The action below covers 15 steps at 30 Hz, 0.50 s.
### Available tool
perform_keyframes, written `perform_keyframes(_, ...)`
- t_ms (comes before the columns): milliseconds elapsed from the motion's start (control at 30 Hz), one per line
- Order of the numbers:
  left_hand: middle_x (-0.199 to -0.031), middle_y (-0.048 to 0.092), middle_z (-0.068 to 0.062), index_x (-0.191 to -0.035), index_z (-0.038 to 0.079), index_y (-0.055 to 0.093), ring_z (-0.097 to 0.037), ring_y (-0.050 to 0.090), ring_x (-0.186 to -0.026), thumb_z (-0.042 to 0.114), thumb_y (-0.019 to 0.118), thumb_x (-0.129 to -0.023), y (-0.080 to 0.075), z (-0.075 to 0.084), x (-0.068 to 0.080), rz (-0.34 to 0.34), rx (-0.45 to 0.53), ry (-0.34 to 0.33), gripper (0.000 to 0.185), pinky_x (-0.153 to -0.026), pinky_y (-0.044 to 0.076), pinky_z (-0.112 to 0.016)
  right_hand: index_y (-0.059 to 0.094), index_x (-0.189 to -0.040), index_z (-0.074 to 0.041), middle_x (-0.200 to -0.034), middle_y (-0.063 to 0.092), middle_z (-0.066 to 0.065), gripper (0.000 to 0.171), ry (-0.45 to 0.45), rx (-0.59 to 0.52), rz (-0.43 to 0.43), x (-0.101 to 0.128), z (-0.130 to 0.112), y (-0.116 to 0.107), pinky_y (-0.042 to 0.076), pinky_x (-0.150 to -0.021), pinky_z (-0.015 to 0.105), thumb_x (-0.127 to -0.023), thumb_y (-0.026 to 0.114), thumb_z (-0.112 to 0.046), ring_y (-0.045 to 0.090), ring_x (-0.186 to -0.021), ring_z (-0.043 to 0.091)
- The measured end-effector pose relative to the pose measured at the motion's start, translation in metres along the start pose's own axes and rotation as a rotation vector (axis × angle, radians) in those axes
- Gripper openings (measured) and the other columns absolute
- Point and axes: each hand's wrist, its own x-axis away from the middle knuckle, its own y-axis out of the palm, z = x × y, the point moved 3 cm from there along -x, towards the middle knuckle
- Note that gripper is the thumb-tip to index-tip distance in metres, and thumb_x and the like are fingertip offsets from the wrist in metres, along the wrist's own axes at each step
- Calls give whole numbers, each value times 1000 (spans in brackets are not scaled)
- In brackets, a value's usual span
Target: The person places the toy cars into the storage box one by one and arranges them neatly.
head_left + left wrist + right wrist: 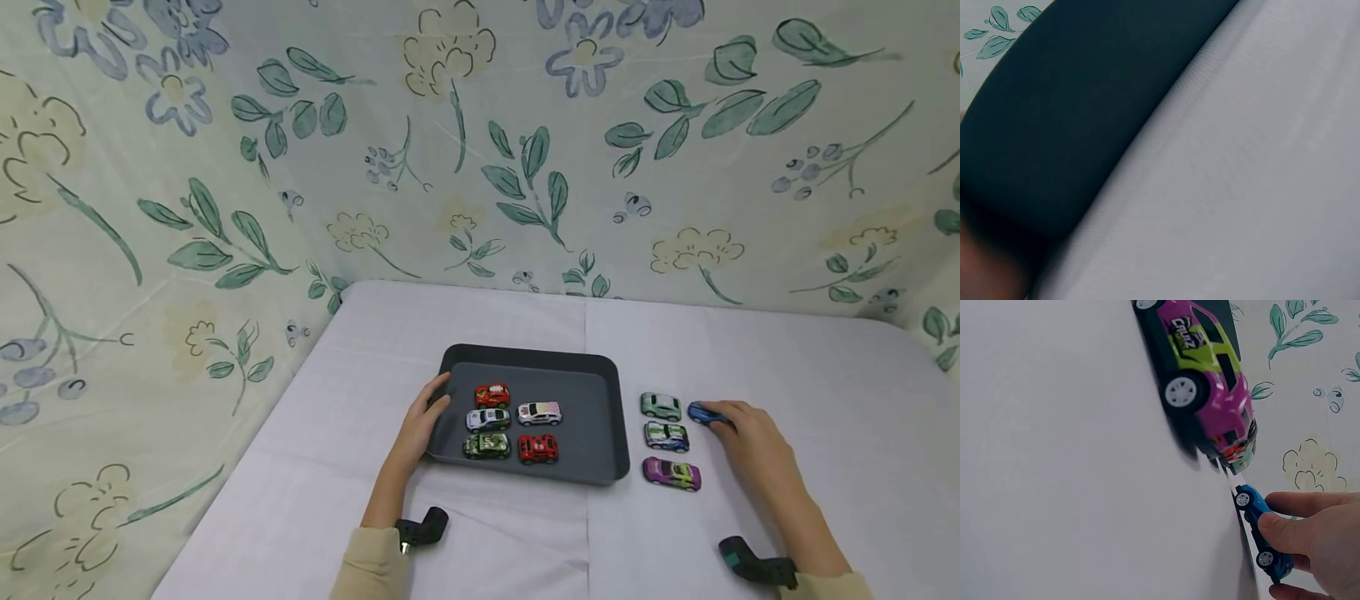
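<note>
At the right of the head view my right hand (pixel 757 442) pinches a small blue toy car (pixel 705 412) between thumb and fingers. The right wrist view shows the thumb on the blue car's side (pixel 1260 528), its wheels facing the camera. My left hand (pixel 420 425) holds the left rim of a dark grey tray (pixel 585 433), thumb over the edge. Inside the tray stand several toy cars, among them a red one (pixel 538 449), a camouflage one (pixel 487 446) and a white one (pixel 539 413). The left wrist view shows mostly the tray's outer wall (pixel 1085 112).
Between the tray and my right hand stand a pale green toy car (pixel 661 406), a white-and-green patterned one (pixel 666 436) and a purple one (pixel 672 473). A white cloth covers the table (pixel 517 542). Flower-patterned fabric (pixel 525 250) hangs behind and at the left.
</note>
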Motion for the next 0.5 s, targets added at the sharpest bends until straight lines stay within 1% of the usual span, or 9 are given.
perform_keyframes(300,-151,21,-10,-140,15,37,-29,14,-141,22,44,-96,0,1,1,0,-25,-3,45,-114,12,-49,59,-114,0,-116,54,27,31,-19,-3,16,4,-5,-5,37,-87,61,-83,59,1,45,-106,46)
perform_keyframes(500,-151,21,-9,-140,15,36,-28,13,-141,22,44,-96,-1,-3,-2,-9,-17,-1,46,-113,13,-50,59,-113,0,-115,55,27,31,-38,-15,36,7,-13,-11,38,-87,60,-81,59,3,47,-105,45)
